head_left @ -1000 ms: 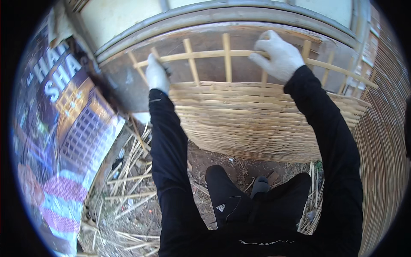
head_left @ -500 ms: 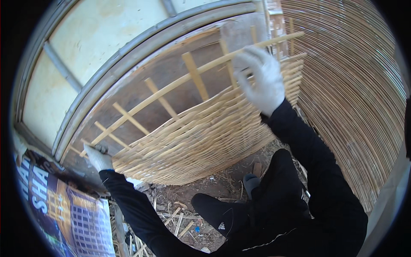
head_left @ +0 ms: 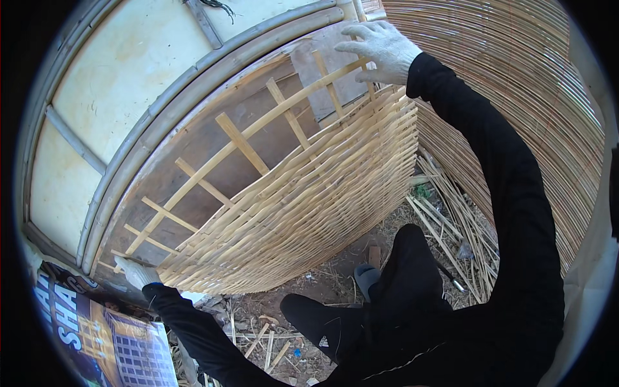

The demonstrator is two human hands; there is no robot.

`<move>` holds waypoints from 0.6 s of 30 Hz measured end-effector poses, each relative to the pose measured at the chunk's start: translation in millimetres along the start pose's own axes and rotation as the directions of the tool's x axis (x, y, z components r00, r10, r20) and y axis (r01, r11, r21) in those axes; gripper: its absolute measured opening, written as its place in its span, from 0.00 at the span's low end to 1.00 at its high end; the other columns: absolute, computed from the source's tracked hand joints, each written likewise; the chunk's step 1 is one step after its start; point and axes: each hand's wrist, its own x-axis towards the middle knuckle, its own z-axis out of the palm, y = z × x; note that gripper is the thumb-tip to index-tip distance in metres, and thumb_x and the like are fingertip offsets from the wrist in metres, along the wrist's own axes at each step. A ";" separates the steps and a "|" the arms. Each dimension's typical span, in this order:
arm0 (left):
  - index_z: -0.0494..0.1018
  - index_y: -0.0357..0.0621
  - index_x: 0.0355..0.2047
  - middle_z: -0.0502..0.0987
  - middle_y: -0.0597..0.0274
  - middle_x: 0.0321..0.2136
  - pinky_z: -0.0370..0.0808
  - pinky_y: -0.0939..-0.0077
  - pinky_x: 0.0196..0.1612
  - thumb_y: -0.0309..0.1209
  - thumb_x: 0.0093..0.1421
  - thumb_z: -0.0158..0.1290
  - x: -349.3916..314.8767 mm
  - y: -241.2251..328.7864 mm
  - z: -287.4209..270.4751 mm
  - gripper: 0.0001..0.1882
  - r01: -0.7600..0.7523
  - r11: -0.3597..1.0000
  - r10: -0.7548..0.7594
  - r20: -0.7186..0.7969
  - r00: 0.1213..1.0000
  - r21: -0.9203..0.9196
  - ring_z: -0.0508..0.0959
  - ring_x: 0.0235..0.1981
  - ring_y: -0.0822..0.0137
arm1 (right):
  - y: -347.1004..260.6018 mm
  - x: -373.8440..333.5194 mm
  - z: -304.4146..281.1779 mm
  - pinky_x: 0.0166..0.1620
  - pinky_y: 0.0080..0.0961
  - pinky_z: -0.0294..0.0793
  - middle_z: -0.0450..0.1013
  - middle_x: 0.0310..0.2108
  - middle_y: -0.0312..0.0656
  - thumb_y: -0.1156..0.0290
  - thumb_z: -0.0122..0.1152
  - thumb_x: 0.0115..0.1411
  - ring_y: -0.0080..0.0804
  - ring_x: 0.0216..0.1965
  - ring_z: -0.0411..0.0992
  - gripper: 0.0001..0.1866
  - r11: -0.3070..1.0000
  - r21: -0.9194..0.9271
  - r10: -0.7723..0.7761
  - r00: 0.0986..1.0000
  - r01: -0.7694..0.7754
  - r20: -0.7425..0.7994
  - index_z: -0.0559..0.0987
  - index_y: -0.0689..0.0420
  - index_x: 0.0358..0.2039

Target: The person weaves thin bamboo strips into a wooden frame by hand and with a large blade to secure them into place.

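A woven bamboo panel [head_left: 303, 206] stands tilted in front of me, its upright slats [head_left: 242, 142] sticking up above the weave. One long bamboo strip [head_left: 222, 153] runs through these slats, apart from the woven rows below. At the strip's left end, my gloved left hand [head_left: 137, 272] is closed around it, its fingertips partly hidden. My right hand [head_left: 380, 53], also in a pale glove, is at the panel's upper right corner. Its fingers are spread and stretched out over the strip's right end, with the thumb lower, beside a slat.
Behind the panel is a board wall [head_left: 187, 145] with a curved pole frame [head_left: 167, 106]. A slatted bamboo screen [head_left: 490, 97] stands on the right. Loose bamboo strips [head_left: 445, 219] lie on the ground there, and offcuts [head_left: 267, 348] lie near my legs. A printed banner [head_left: 122, 342] is at lower left.
My right hand has moved up and right to the strip's right end, its fingers spreading. The strip now sits lower there. My left hand stays at the left end.
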 end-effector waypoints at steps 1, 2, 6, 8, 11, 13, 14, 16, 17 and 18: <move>0.70 0.35 0.52 0.74 0.51 0.46 0.74 0.63 0.48 0.58 0.66 0.51 -5.4 1.5 -3.1 0.35 -0.114 0.989 0.127 -0.140 0.982 0.094 0.74 0.45 0.57 | -3.3 3.1 4.7 0.68 0.48 0.61 0.66 0.63 0.40 0.58 0.74 0.54 0.44 0.66 0.62 0.35 0.999 -0.019 -0.038 0.999 0.038 -0.008 0.72 0.42 0.62; 0.69 0.31 0.53 0.74 0.47 0.51 0.73 0.57 0.53 0.57 0.66 0.50 -16.7 2.3 -0.1 0.36 -0.207 0.958 0.256 -0.262 0.931 0.199 0.74 0.50 0.53 | -4.6 7.5 9.1 0.67 0.48 0.62 0.67 0.62 0.39 0.59 0.74 0.54 0.43 0.64 0.63 0.33 0.996 -0.043 -0.076 0.997 0.076 -0.014 0.73 0.42 0.60; 0.73 0.30 0.51 0.76 0.37 0.49 0.69 0.53 0.57 0.46 0.68 0.47 -165.3 44.7 90.6 0.27 -0.624 0.643 0.716 -0.060 0.695 0.444 0.77 0.50 0.47 | 13.2 10.6 25.0 0.64 0.47 0.66 0.71 0.57 0.38 0.63 0.72 0.56 0.42 0.61 0.67 0.28 0.994 -0.063 -0.090 0.996 0.091 0.013 0.76 0.45 0.57; 0.75 0.34 0.45 0.77 0.41 0.45 0.68 0.51 0.58 0.43 0.68 0.47 -159.9 49.6 105.3 0.22 -0.806 0.320 0.851 0.222 0.475 0.498 0.77 0.47 0.48 | 14.9 20.0 27.5 0.57 0.42 0.73 0.74 0.50 0.38 0.66 0.68 0.59 0.40 0.56 0.71 0.22 0.980 -0.064 -0.189 0.982 0.190 0.014 0.76 0.47 0.55; 0.75 0.40 0.35 0.77 0.49 0.35 0.64 0.48 0.58 0.38 0.67 0.49 -141.0 36.9 103.1 0.13 -0.883 -0.074 0.768 0.592 0.246 0.463 0.77 0.39 0.48 | 23.9 18.2 14.6 0.50 0.36 0.77 0.74 0.46 0.40 0.66 0.65 0.62 0.39 0.50 0.74 0.18 0.996 0.087 0.007 0.997 -0.013 0.071 0.77 0.50 0.53; 0.71 0.42 0.26 0.73 0.55 0.24 0.64 0.47 0.57 0.35 0.62 0.54 -129.1 22.7 90.3 0.12 -0.902 -0.114 0.726 0.654 0.211 0.417 0.73 0.30 0.49 | 19.6 20.9 14.5 0.48 0.35 0.78 0.75 0.44 0.40 0.67 0.64 0.63 0.40 0.46 0.76 0.16 0.992 0.122 -0.005 0.996 -0.006 0.086 0.78 0.51 0.51; 0.71 0.42 0.26 0.73 0.55 0.24 0.64 0.47 0.57 0.35 0.62 0.54 -129.9 20.9 88.0 0.12 -0.904 -0.112 0.727 0.654 0.209 0.413 0.73 0.30 0.49 | 19.6 20.5 12.9 0.46 0.35 0.78 0.75 0.42 0.41 0.67 0.63 0.64 0.41 0.43 0.77 0.14 0.988 0.153 -0.023 0.993 0.005 0.116 0.78 0.52 0.50; 0.71 0.42 0.25 0.72 0.55 0.25 0.62 0.42 0.61 0.35 0.52 0.62 -132.3 18.4 83.6 0.12 -0.894 -0.087 0.717 0.651 0.251 0.441 0.74 0.33 0.50 | 17.4 20.8 11.6 0.46 0.35 0.78 0.75 0.41 0.42 0.66 0.62 0.65 0.42 0.41 0.77 0.13 0.986 0.160 -0.057 0.993 0.040 0.105 0.78 0.52 0.49; 0.71 0.42 0.25 0.72 0.55 0.25 0.62 0.42 0.61 0.35 0.52 0.62 -134.8 16.4 85.2 0.12 -0.892 -0.083 0.716 0.649 0.256 0.444 0.74 0.33 0.50 | 19.3 23.1 9.6 0.46 0.36 0.78 0.75 0.39 0.42 0.66 0.61 0.66 0.44 0.40 0.78 0.12 0.982 0.168 -0.100 0.991 0.083 0.094 0.78 0.53 0.48; 0.71 0.42 0.25 0.72 0.55 0.24 0.64 0.44 0.58 0.35 0.51 0.64 -136.8 13.2 87.7 0.13 -0.882 -0.064 0.727 0.628 0.279 0.467 0.74 0.33 0.50 | 24.0 25.8 10.3 0.46 0.36 0.78 0.75 0.39 0.42 0.66 0.61 0.66 0.44 0.40 0.78 0.12 0.982 0.169 -0.106 0.990 0.088 0.096 0.78 0.53 0.48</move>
